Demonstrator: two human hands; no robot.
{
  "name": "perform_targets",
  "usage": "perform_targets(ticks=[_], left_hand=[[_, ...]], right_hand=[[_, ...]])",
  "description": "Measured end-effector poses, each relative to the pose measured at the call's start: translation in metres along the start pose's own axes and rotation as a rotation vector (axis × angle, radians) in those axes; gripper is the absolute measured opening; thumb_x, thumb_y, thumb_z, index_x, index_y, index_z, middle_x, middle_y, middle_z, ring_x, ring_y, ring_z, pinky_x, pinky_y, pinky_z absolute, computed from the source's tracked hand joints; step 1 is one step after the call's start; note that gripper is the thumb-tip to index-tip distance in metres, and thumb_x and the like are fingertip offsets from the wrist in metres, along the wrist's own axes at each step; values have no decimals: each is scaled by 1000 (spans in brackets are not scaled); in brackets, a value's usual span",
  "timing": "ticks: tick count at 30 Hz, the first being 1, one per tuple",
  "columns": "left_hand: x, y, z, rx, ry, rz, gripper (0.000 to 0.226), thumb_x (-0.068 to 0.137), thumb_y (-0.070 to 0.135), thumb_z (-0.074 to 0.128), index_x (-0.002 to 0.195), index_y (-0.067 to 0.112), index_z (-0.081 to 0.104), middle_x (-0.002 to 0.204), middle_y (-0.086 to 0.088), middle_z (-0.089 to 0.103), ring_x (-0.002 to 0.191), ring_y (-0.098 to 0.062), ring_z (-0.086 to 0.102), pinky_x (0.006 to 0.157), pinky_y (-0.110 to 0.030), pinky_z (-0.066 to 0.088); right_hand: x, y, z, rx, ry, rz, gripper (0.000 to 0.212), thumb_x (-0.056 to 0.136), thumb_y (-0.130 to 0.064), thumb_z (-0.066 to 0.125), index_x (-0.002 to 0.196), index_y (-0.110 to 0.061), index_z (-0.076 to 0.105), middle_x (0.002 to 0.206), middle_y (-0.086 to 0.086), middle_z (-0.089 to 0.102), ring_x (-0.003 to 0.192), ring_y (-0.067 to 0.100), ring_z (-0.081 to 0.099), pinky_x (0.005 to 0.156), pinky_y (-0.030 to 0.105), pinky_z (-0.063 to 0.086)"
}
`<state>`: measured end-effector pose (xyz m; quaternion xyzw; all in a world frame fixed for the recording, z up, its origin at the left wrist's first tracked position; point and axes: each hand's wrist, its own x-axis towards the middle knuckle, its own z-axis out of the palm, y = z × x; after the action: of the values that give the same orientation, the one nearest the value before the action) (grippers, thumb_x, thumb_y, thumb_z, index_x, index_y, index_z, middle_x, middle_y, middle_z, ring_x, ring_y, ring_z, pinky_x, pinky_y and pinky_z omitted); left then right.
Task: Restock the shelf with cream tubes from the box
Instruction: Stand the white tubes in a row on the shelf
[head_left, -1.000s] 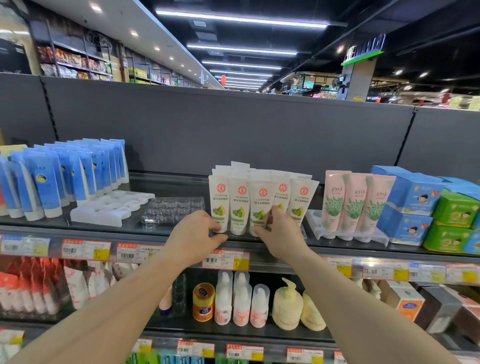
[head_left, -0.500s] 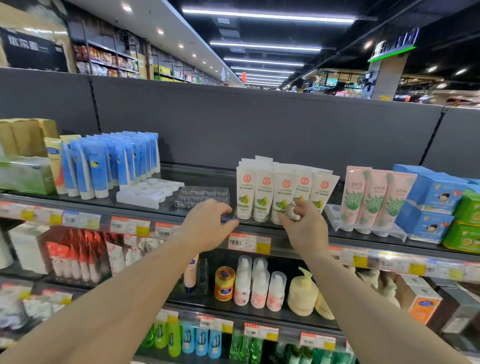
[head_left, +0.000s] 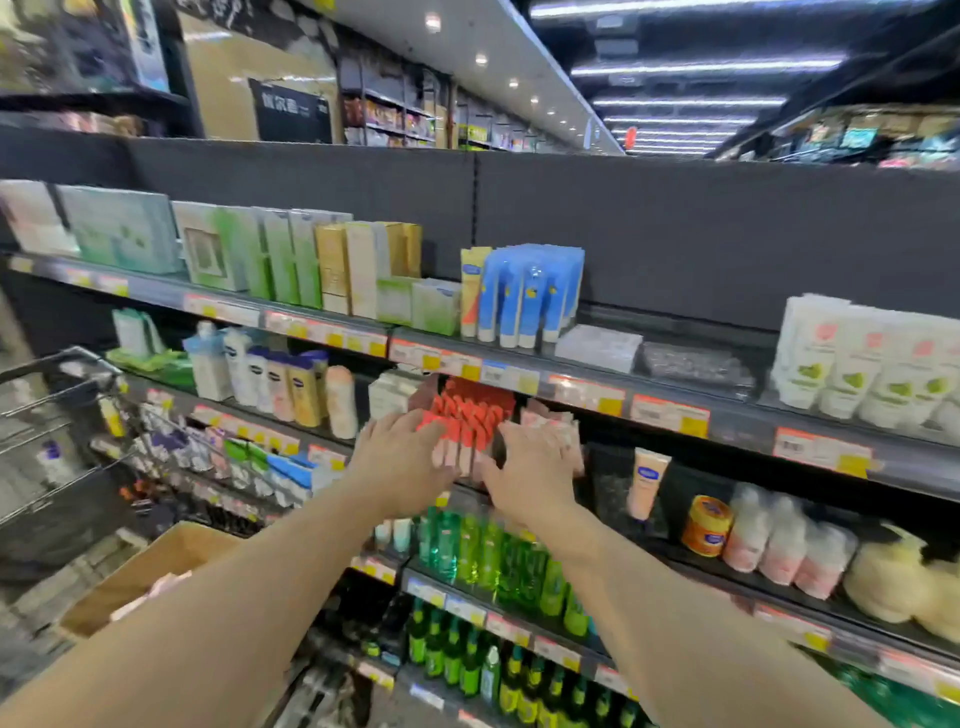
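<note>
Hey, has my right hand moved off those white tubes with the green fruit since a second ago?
Yes. The right hand has left the white tubes on the top shelf, going left and down to the red and pink tubes one shelf below.

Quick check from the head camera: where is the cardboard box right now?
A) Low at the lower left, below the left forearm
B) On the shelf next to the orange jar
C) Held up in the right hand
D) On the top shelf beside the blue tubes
A: the cardboard box sits low at the lower left, partly hidden behind the left forearm, while the left hand and right hand are out at the shelf.
</note>
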<state>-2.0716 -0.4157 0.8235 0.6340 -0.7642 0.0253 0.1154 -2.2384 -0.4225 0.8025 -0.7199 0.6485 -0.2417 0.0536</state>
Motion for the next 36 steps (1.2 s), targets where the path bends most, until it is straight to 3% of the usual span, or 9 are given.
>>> perform_targets(ticks=[7, 12, 26, 32, 36], left_hand=[[-78, -189, -15, 84, -18, -255, 67, 89, 63, 46, 145, 27, 38, 154, -5, 34, 143, -28, 27, 116, -48, 25], [-95, -263, -12, 83, 31, -347, 63, 88, 62, 47, 144, 33, 39, 157, -4, 31, 145, -29, 23, 117, -50, 21], [-14, -420, 49, 101, 0, -497, 67, 91, 59, 47, 149, 30, 30, 157, 2, 30, 147, -23, 17, 119, -49, 10], [28, -475, 78, 53, -55, -440, 64, 93, 57, 44, 149, 28, 31, 159, -2, 26, 149, -27, 14, 120, -49, 7], [56, -516, 102, 15, -60, -340, 63, 93, 57, 44, 148, 28, 33, 159, -2, 26, 149, -26, 13, 120, -50, 6]], right_hand=[[-3, -187, 93, 6, -193, -185, 54, 97, -51, 41, 143, -24, 41, 147, 1, 43, 138, 25, 32, 115, 44, 23], [5, -253, 143, 4, -221, -259, 52, 94, -50, 45, 139, -23, 46, 142, 3, 48, 135, 26, 36, 114, 44, 24], [132, -337, 287, 13, -316, -346, 49, 95, -50, 44, 138, -26, 45, 143, 2, 46, 138, 24, 31, 116, 43, 18], [173, -351, 330, -5, -367, -279, 54, 97, -52, 42, 146, -30, 36, 155, -2, 31, 147, 21, 16, 120, 43, 7], [192, -360, 365, -25, -363, -213, 54, 98, -49, 42, 147, -29, 34, 155, -2, 31, 146, 22, 16, 121, 42, 7]])
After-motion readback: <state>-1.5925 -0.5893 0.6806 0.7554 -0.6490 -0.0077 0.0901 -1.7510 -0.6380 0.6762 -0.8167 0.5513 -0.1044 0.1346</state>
